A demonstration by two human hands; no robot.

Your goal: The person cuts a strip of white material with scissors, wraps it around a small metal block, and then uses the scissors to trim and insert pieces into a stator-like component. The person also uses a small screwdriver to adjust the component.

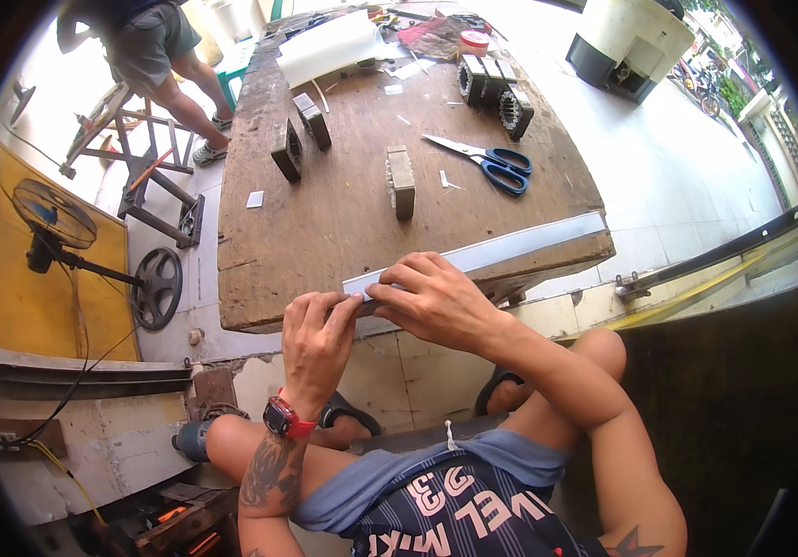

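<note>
Currently, both hands pinch a long pale strip [482, 253] along the desk [343, 213] near edge, frame centre: left hand [317, 345] fingers closed on its end, right hand [436, 299] fingers pressed just beside. Scissors [487, 160] lie well apart above.

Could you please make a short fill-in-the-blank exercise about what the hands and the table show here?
Both hands, left hand and right hand, pinch a long pale ____.
The strip lies along the near edge of the wooden ____.
The scissors have ____ handles.
A red ____ sits on the left wrist.

Missing words: strip; table; blue; watch
</note>
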